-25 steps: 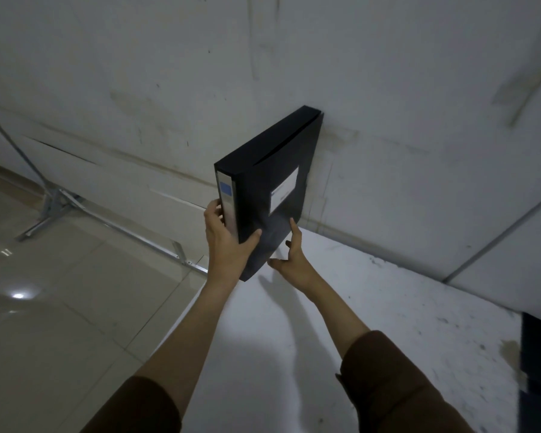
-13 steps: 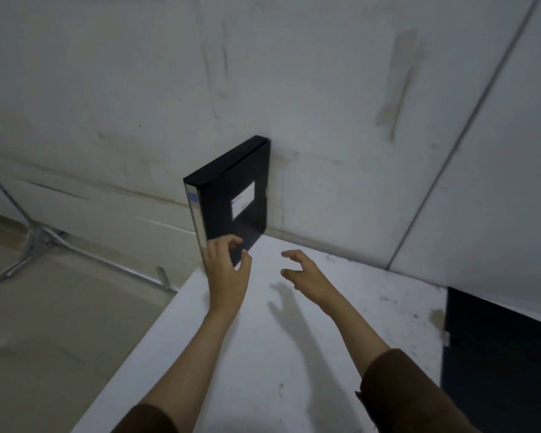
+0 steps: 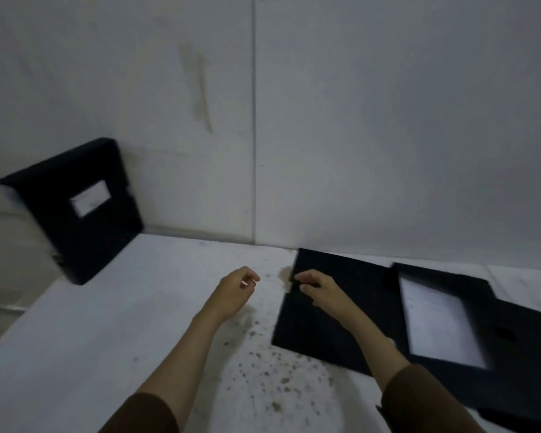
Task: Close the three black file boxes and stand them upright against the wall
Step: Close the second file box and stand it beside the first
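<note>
Risk is at the open file box point(image 3: 384, 310) under the right hand point(image 3: 317, 289), whose fingers pinch the cover's left edge; a weak pinch may let it drop. Left hand point(image 3: 236, 290) hovers empty, half curled, and the closed file box point(image 3: 78, 210) stands far to its left against the wall point(image 3: 356, 120).

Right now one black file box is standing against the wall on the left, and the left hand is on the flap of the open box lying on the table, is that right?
Not quite. It is the right hand that is at the flap of the open file box lying on the table; the left hand hovers beside it, holding nothing. The head view shows this. The standing file box is indeed on the left against the wall.
</note>
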Motion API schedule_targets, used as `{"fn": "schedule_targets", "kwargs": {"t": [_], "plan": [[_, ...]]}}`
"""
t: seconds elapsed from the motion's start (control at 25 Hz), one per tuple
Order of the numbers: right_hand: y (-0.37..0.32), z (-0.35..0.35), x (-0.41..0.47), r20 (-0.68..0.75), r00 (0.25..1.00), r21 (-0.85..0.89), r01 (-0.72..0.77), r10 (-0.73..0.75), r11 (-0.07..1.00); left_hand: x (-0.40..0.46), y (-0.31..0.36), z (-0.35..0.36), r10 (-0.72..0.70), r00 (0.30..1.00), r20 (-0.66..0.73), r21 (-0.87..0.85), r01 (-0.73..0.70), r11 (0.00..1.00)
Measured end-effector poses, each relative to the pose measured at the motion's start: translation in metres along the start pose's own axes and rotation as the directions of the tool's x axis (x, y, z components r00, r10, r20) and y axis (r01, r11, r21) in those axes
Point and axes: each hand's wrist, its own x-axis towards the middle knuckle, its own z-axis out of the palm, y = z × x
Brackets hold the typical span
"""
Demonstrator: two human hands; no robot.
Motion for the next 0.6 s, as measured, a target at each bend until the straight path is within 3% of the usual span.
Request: {"fn": "schedule_targets", "kwargs": {"t": [0.24,0.36,0.48,0.6], "plan": [[0.108,-0.11,-0.051,-0.196,0.971,-0.037,-0.146,0.136,0.989,0.002,0.03,0.116,-0.039,0.986,0.164,0.055,0.031,0.998],[0.15,-0.14,-0.074,-0.306,0.929,-0.068,-0.237,0.206,0.969,0.0,0.025,0.152,-0.092,0.972,0.215,0.183,0.052,0.982],[0.183,-0.155,-0.091,-0.379,0.888,-0.228,-0.362,0.261,0.904,-0.002,0.017,0.175,-0.192,0.955,0.225,0.339,0.108,0.935],[0.205,-0.153,-0.104,-0.338,0.887,-0.409,-0.439,0.314,0.8,-0.004,0.006,0.184,-0.286,0.936,0.207,0.408,0.183,0.894]]}}
